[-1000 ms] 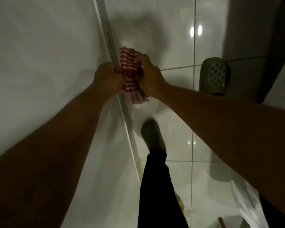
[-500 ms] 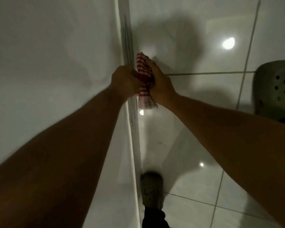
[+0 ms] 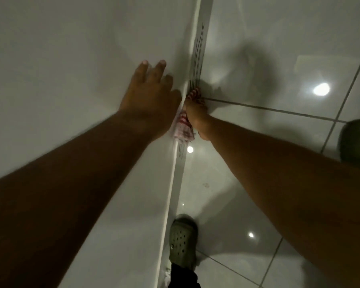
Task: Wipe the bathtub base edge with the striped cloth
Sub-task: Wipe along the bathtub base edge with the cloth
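A red-and-white striped cloth (image 3: 183,129) is bunched against the bathtub base edge (image 3: 179,177), a narrow white strip running from top to bottom between the tub side and the floor. My right hand (image 3: 196,116) is shut on the cloth and presses it onto the strip. My left hand (image 3: 151,94) lies flat with fingers spread on the white tub side (image 3: 71,80), just left of the cloth. Thin dark pen-like lines mark the strip above (image 3: 197,57) and below the cloth.
Glossy white floor tiles (image 3: 279,69) with dark grout lines fill the right side. A green clog on my foot (image 3: 182,240) stands beside the strip at the bottom. A second green clog (image 3: 355,142) shows at the right edge.
My left hand has let go of the cloth and now rests open on the tub side. My right hand alone holds the cloth, lowered onto the base edge. The view has moved closer.
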